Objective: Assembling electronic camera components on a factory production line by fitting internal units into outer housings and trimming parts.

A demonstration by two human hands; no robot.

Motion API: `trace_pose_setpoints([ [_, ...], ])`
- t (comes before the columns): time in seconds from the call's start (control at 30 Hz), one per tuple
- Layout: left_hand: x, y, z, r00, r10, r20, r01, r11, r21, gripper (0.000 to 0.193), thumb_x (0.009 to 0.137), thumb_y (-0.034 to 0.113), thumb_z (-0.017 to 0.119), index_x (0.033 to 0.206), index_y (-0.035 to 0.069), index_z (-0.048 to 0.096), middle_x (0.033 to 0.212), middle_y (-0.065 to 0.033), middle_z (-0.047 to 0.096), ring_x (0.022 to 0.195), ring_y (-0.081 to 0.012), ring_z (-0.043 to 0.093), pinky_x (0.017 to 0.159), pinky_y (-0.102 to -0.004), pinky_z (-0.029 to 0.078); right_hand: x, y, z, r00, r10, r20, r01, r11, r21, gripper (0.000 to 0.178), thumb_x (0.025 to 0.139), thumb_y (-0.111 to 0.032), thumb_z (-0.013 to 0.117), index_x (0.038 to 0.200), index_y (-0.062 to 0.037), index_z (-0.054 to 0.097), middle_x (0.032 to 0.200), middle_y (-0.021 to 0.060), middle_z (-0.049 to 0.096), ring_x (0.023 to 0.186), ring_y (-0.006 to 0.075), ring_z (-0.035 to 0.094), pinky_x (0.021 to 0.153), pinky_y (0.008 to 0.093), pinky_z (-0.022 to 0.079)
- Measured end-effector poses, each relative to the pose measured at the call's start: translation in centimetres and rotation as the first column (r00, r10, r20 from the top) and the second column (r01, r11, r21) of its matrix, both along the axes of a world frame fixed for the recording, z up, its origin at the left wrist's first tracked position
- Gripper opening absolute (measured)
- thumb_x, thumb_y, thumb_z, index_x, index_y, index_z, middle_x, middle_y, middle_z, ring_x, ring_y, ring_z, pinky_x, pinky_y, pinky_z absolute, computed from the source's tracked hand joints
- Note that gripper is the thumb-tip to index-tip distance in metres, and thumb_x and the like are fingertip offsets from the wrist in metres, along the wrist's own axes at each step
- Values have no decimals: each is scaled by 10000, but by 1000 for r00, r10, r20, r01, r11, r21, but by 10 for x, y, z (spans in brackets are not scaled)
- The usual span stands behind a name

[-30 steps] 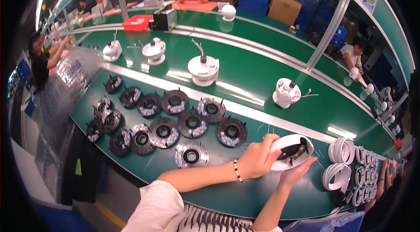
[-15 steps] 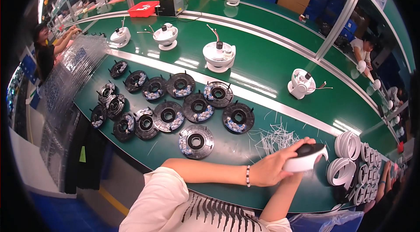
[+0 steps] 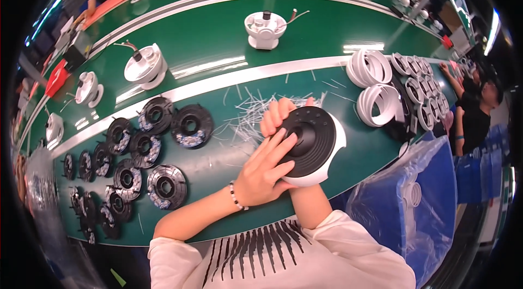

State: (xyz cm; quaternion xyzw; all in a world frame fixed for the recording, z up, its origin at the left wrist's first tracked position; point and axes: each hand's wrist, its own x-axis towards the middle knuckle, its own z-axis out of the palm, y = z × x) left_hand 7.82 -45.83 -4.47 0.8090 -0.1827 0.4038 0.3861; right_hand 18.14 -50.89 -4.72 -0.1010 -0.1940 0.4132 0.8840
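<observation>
Between my hands is a round black cover with concentric ridges (image 3: 317, 144), set in a white ring with a cut-out edge (image 3: 336, 144). Its black face is turned up, above the front of the green table. My left hand (image 3: 264, 172), wearing a beaded bracelet, lays its fingers across the black face, with the thumb near the lower rim. From behind and below, my right hand (image 3: 279, 114) grips the piece; its fingers show at the upper left rim and its palm is hidden. White plastic strips (image 3: 253, 112) lie in a loose pile just beyond.
Several black discs with circuit boards (image 3: 166, 186) cover the table's left. White rings (image 3: 376, 104) and smaller rings (image 3: 419, 87) are stacked at right. White camera-like housings with wires (image 3: 264, 30) stand on the far green belt. A plastic-lined blue bin (image 3: 430, 196) sits at lower right.
The view has swung to the right, so the table's things appear further left. The held piece has been tipped from side-on to black face up, and my left fingers now spread over it.
</observation>
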Motion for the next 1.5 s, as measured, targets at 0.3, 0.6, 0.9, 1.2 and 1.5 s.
trace_pose_setpoints([
  [0.3, -5, 11, -25, 992, -94, -88, 92, 995, -25, 453, 791, 214, 541, 1129, 50, 288, 1261, -320, 252, 1160, -409, 328, 924, -445, 310, 21, -6, -10, 973, -220, 73, 229, 964, -138, 677, 824, -598, 157, 643, -42, 499, 578, 70, 503, 522, 161, 486, 525, 260, 413],
  [0.6, -19, -4, -12, 944, -55, -325, 4, 987, -158, 486, 765, 159, 549, 1125, -54, 301, 1184, -187, 363, 1018, -231, 421, 866, -314, 329, 39, -50, -8, 556, -512, 655, 805, 528, -271, 627, 876, -491, 134, 552, -44, 432, 520, 2, 423, 492, 86, 376, 500, 215, 302],
  [0.9, -14, -8, -4, 950, -29, -311, -43, 974, -224, 358, 790, 97, 482, 1068, -31, 295, 1272, -249, 278, 1076, -257, 390, 872, -309, 316, 32, -38, -3, 854, -461, 240, 519, 777, -356, 642, 835, -590, 154, 654, -61, 470, 563, 5, 480, 519, 84, 453, 514, 184, 356],
  [1.2, -13, -22, 0, 988, -156, -17, 152, 976, -157, 376, 776, 54, 479, 1084, -5, 271, 1260, -369, 196, 1157, -437, 313, 928, -440, 288, 26, -34, 1, 941, -315, 121, 325, 943, -76, 651, 834, -571, 149, 591, -41, 439, 512, 62, 450, 462, 148, 461, 449, 217, 379],
  [1.5, -23, 2, 6, 956, -103, -274, -139, 665, -734, 408, 808, 187, 503, 1110, -14, 315, 1046, -75, 420, 940, -129, 424, 830, -260, 335, 9, -43, 11, 791, -466, 396, 567, 802, -188, 376, 872, -293, 403, 1106, 0, 444, 1093, 69, 476, 1029, 139, 423, 904, 264, 320],
])
